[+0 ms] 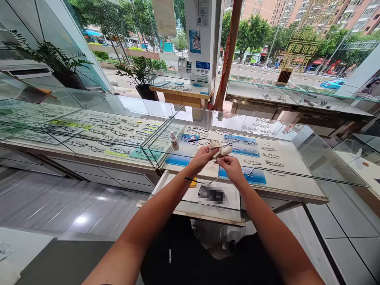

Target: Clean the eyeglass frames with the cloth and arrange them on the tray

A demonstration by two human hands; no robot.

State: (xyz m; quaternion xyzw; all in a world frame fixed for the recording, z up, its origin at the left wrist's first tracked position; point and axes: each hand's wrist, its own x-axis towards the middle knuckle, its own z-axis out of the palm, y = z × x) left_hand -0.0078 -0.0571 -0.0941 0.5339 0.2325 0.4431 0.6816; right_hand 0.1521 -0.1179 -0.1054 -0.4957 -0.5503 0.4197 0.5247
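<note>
A crumpled pale cloth (226,151) is bunched between my two hands above the glass counter. My left hand (202,156) is closed on the cloth, its thumb pressing from the left. Just below the cloth, my right hand (230,165) pinches a thin-framed pair of eyeglasses, mostly hidden by the fingers and cloth. A dark-tipped temple (194,181) of the eyeglasses sticks out to the left, under my left wrist. On the counter's glass top, left of my hands, stands a small white spray bottle (174,141).
Below my hands a drawer (234,211) is pulled out, holding a blurred dark object (211,194) and a yellow item (192,183). Glass display cases (118,130) with rows of eyeglasses extend left and right. Potted plants (142,75) stand by the window.
</note>
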